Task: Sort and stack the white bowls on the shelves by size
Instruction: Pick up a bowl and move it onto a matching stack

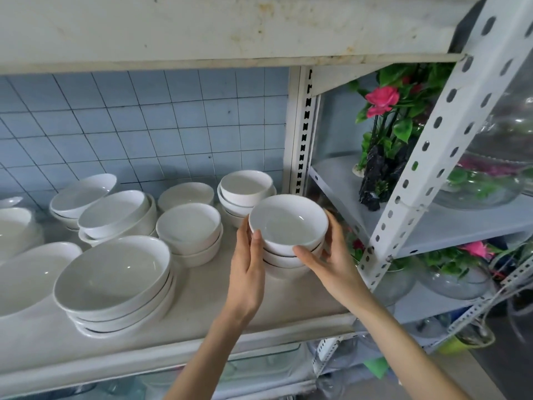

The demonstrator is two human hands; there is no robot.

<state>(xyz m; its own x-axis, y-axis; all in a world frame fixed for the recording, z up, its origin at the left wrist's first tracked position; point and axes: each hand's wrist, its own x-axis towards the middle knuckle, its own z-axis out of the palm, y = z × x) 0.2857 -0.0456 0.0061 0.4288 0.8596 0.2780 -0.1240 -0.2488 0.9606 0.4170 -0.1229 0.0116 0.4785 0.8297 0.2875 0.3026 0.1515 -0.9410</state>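
Both my hands hold a stack of three small white bowls (288, 226) at the right end of the white shelf (202, 310). My left hand (248, 264) presses its left side with the thumb up on the top bowl's wall. My right hand (328, 255) cups the right side, thumb across the front. Whether the stack rests on the shelf or is lifted is unclear. Behind it stands another small-bowl stack (245, 192). A medium stack (190, 229) sits left of that, and a wide-bowl stack (115, 281) at the front.
More white bowls (115, 215) and plates (28, 278) fill the shelf's left part. A perforated metal upright (415, 180) stands right of the held stack. Beyond it are fake flowers (383, 102) and glass bowls (484, 186). Blue tiles back the shelf.
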